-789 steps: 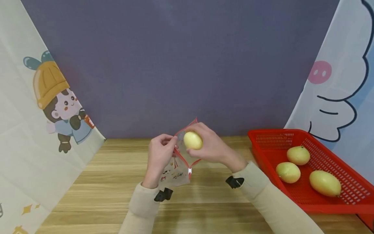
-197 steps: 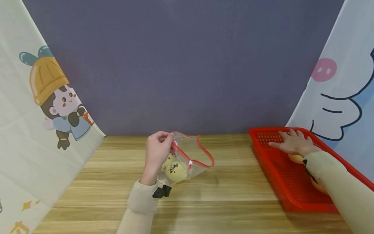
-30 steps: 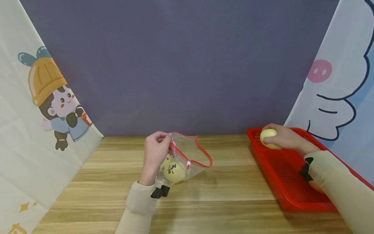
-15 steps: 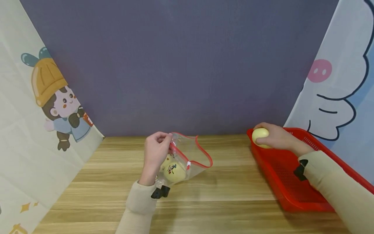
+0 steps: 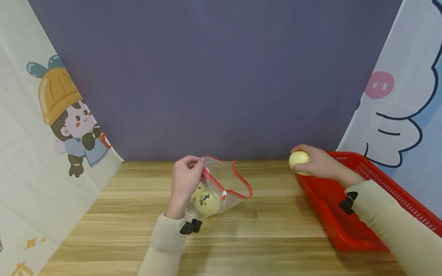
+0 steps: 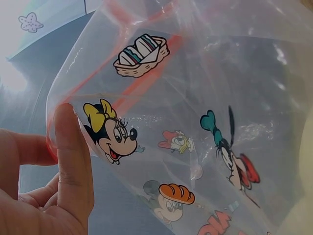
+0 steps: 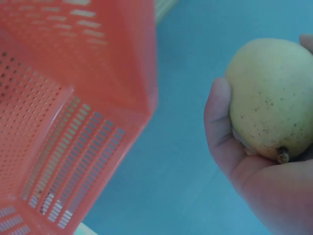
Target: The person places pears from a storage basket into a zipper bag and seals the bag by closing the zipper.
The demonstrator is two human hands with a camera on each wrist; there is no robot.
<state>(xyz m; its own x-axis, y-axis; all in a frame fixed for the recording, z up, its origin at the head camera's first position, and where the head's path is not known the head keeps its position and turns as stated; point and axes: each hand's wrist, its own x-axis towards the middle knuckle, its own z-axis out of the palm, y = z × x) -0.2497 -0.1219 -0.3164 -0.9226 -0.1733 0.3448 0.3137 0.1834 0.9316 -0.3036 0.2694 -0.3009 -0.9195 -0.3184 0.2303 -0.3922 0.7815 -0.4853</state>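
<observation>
My left hand (image 5: 186,180) pinches the red-zipped rim of a clear cartoon-printed bag (image 5: 226,184) above the wooden table; in the left wrist view my thumb (image 6: 73,166) presses the bag (image 6: 195,122) film. Yellow fruit (image 5: 206,201) lie in the bag's bottom. The bag's mouth gapes toward the right. My right hand (image 5: 315,165) grips a pale yellow fruit (image 5: 298,160) over the near-left corner of the red basket (image 5: 331,203). In the right wrist view the fruit (image 7: 271,98), stem down, sits in my curled fingers beside the red basket (image 7: 73,98).
The wooden table (image 5: 269,222) runs between bag and basket. A purple backdrop stands behind. Cartoon-printed curtains (image 5: 45,126) hang at the left and right sides. My right sleeve (image 5: 390,226) covers part of the basket's inside.
My right hand has carried the yellow fruit leftward, from inside the basket's far corner to over its left rim. The left hand and bag have stayed still.
</observation>
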